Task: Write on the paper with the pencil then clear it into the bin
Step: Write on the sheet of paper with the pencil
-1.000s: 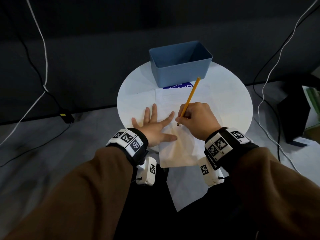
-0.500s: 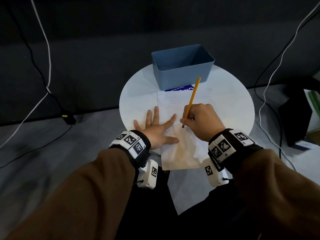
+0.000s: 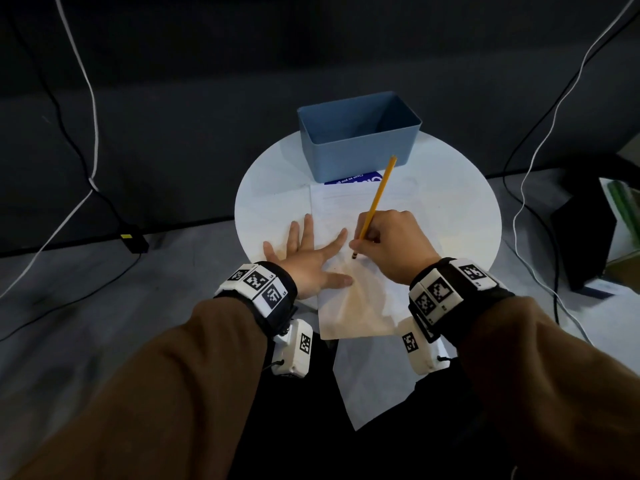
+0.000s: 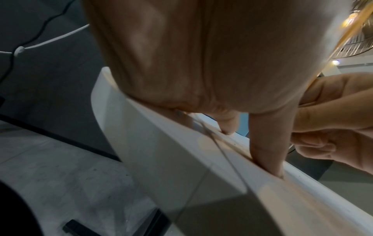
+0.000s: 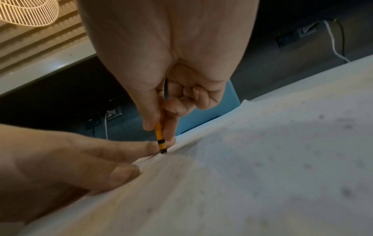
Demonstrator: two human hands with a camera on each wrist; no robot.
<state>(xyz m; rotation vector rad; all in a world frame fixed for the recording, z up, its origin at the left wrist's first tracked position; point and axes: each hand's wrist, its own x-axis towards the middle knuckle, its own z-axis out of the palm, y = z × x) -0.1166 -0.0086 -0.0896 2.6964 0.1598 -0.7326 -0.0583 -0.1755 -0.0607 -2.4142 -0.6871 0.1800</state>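
Observation:
A white sheet of paper (image 3: 349, 303) lies on the round white table (image 3: 270, 188) and overhangs its near edge. My left hand (image 3: 308, 258) presses flat on the paper's left side with fingers spread (image 4: 264, 150). My right hand (image 3: 391, 244) grips a yellow pencil (image 3: 375, 202), its dark lower end (image 5: 162, 149) touching the paper (image 5: 262, 159) just beside my left index finger (image 5: 113, 151). The blue bin (image 3: 358, 140) stands at the table's far side, beyond the paper.
A blue printed card (image 3: 353, 179) peeks out from under the bin. White and black cables (image 3: 90, 140) run over the grey floor at left and right. A black box (image 3: 585, 233) sits on the floor at right. A second sheet (image 3: 367, 382) hangs below the table edge.
The pencil's lower end has shifted slightly along the paper near my left index finger; the left hand stays flat in place. The head view has tilted a little.

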